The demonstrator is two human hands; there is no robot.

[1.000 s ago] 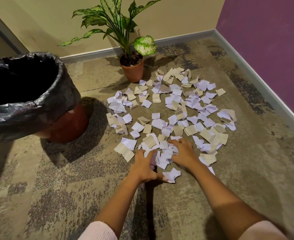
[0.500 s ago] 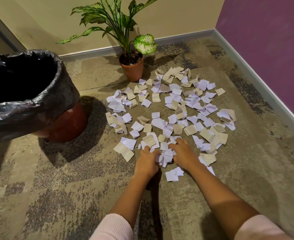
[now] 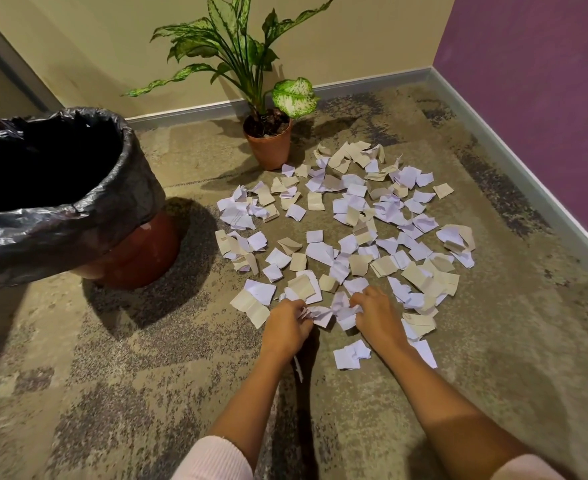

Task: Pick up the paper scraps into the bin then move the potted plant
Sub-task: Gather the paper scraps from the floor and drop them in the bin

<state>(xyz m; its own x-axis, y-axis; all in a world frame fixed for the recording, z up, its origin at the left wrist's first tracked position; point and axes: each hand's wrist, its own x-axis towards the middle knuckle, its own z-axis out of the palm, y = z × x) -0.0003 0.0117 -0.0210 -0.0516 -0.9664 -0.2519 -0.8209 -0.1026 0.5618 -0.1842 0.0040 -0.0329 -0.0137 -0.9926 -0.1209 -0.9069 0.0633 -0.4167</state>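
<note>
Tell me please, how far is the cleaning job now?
Early stage. Done: nothing visible; the bin interior looks dark. In hand: the left hand and right hand gather a bunch of scraps. Left: most paper scraps cover the carpet, and the potted plant stands unmoved by the wall.

The scraps (image 3: 341,233) are thin matt paper, creased and torn, some white and some tan like kraft. The bin (image 3: 136,251) is smooth reddish-brown plastic with a dull sheen, lined with a crinkled, glossy black plastic bag (image 3: 78,220). The pot (image 3: 270,147) looks like matt terracotta-coloured plastic or clay; which one is unclear. The leaves (image 3: 230,39) look waxy. The floor (image 3: 112,375) is rough, mottled carpet. The sleeves (image 3: 213,459) are soft ribbed pink knit.
</note>
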